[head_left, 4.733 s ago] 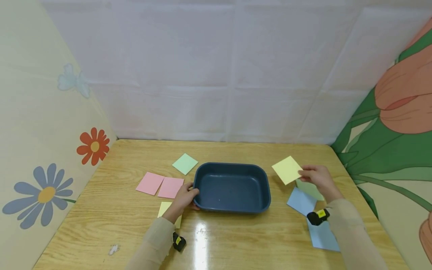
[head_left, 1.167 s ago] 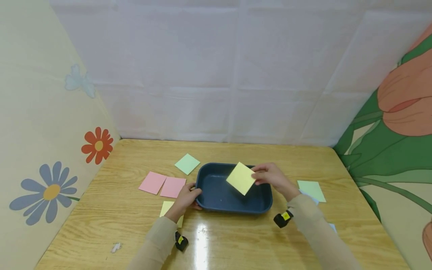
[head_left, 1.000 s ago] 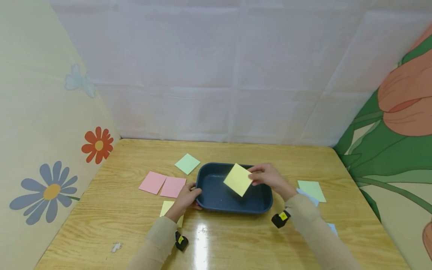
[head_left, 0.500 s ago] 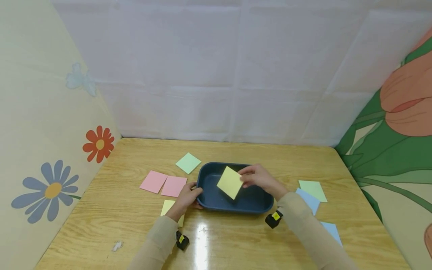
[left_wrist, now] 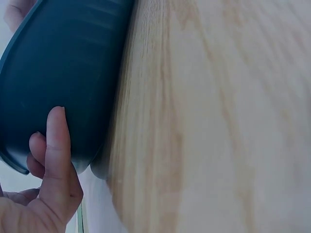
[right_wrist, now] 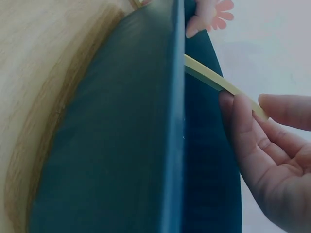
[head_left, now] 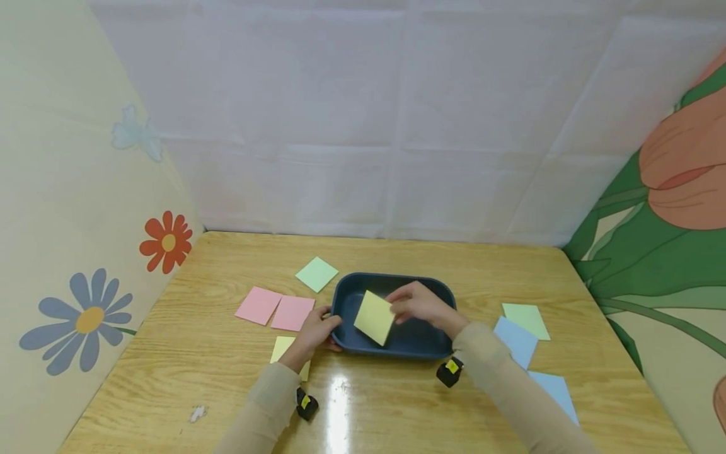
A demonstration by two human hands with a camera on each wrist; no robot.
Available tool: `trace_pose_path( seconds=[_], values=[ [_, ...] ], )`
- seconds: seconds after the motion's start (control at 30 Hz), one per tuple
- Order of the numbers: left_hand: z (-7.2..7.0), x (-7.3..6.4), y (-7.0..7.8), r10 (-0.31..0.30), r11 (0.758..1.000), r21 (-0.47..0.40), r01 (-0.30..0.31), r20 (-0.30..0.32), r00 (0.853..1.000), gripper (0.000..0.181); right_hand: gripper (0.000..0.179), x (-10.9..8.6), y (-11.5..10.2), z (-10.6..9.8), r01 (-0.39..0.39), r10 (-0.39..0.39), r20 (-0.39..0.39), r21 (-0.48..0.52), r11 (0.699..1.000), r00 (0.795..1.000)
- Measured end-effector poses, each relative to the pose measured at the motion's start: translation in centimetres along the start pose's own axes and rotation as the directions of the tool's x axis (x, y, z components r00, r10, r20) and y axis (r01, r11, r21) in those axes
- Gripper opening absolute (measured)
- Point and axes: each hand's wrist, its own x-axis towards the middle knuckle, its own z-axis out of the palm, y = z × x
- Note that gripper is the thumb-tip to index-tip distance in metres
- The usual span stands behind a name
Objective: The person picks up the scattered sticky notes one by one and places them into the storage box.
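Note:
A dark blue rectangular plastic tub point(head_left: 420, 340) stands mid-table. My left hand point(head_left: 311, 331) grips its left end, the thumb over the rim and the fingers along the outer wall; the left wrist view shows those fingers point(left_wrist: 57, 141) against the tub's side point(left_wrist: 53, 73). Inside the tub's opening, tilted, is a square yellow sticky note point(head_left: 374, 318). My right hand point(head_left: 422, 306) pinches it by its right corner. Thumb and fingertips meet on the note's edge point(right_wrist: 209, 75) in the right wrist view, where the tub wall hides its far part.
Left of the tub lie two pink notes point(head_left: 292, 313), a green note point(head_left: 316, 274) and a yellow note point(head_left: 282, 347) partly under my left arm. To the right are a green note point(head_left: 527, 320) and two blue notes point(head_left: 517, 340). A white wall cloth point(head_left: 386, 126) hangs behind the table.
My right hand has brought the yellow note from the table's right side leftward over the tub, then lower into its opening. The left hand keeps its grip on the tub.

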Motion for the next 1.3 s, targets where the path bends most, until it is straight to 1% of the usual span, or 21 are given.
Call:
trace_pose_path(
  seconds=[0.1,0.33,0.67,0.83,0.97,1.07,1.3],
  values=[
    [0.0,0.1,0.0,0.002,1.0,-0.008,-0.002,0.0,1.0,0.041,0.031,0.2,0.0,0.4,0.0,0.0,0.006,-0.002,1.0,1.0],
    [0.0,0.1,0.0,-0.001,1.0,0.001,0.001,0.001,1.0,0.041,0.029,0.7,0.2,1.3,0.007,-0.006,0.02,-0.041,0.999,1.0],
    [-0.1,0.1,-0.3,-0.01,1.0,0.003,0.01,-0.002,1.0,0.043,0.026,1.2,0.5,2.2,0.027,-0.026,0.007,-0.105,0.994,1.0],
    [-0.1,0.1,-0.3,-0.012,1.0,-0.001,0.012,-0.002,1.0,0.042,0.027,1.2,0.3,2.2,0.023,-0.027,-0.024,-0.141,0.99,0.999],
    [-0.1,0.1,-0.3,-0.011,1.0,-0.004,0.011,-0.002,1.0,0.043,0.028,1.2,0.2,2.0,0.021,-0.031,-0.064,-0.155,0.988,0.997],
    [-0.1,0.1,-0.3,-0.011,1.0,-0.002,0.011,-0.003,1.0,0.043,0.03,1.1,0.2,1.8,0.02,-0.033,-0.085,-0.15,0.989,0.996],
    [-0.2,0.1,-0.4,-0.006,1.0,0.006,0.006,-0.002,1.0,0.043,0.032,0.7,0.2,1.3,0.033,-0.047,-0.105,-0.127,0.991,0.993]
  ],
)
